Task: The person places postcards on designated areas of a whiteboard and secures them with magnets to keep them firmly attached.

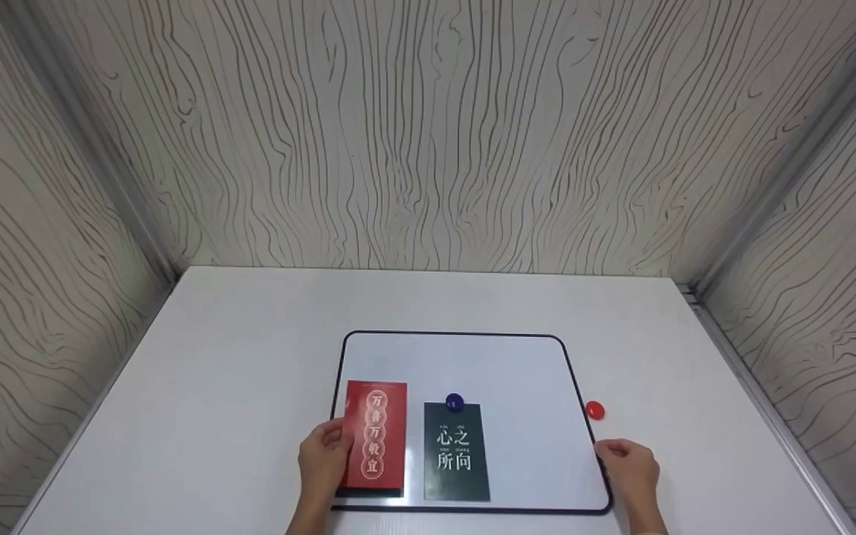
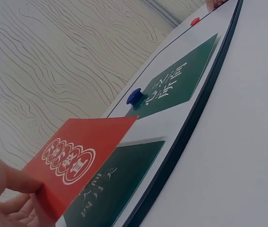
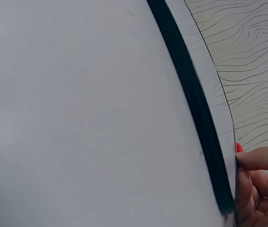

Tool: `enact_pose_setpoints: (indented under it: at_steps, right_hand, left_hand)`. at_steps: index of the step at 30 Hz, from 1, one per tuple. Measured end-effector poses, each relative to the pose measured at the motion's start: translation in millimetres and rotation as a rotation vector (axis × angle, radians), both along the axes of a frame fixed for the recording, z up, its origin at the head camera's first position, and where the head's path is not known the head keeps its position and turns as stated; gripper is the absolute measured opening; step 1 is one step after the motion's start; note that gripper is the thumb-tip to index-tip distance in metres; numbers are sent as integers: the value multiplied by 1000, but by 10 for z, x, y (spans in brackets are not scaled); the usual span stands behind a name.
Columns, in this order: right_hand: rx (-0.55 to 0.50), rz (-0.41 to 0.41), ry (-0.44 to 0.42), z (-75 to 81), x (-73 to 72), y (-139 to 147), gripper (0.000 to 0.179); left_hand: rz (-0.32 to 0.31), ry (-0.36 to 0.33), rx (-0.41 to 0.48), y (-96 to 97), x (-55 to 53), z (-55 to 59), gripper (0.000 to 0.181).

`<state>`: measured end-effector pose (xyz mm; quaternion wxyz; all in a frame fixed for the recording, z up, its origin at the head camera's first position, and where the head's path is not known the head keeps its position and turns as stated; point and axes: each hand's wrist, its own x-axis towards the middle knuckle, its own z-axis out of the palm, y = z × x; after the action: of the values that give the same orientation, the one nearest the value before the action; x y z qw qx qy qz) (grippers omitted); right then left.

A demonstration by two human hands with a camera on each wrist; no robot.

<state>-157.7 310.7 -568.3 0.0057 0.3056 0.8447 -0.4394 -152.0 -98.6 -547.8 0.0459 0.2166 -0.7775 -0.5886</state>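
Observation:
My left hand pinches the left edge of a red card with pale lettering, between thumb and fingers. In the left wrist view the card is raised and tilted over a dark green card lying on the whiteboard. From the head view that green card is mostly hidden, with only a dark strip showing below the red one. Another green card lies beside it, a blue round magnet at its top edge. My right hand grips the whiteboard's right edge between thumb and curled fingers.
A red round magnet sits on the white table, just outside the whiteboard's right edge. Wood-patterned panels enclose the table at the back and both sides.

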Motion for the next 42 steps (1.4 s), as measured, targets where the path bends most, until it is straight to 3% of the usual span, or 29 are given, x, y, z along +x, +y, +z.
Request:
enact_pose_setpoints:
  at_steps: [28,42]
  right_hand:
    - [-8,34,32,4,36,24,29]
    - [-18,26,16,-18,12,33,29]
  left_hand:
    - [-92,-68,118,311,24,-14,37]
    - [-186,-126,200,421,56,-63,38]
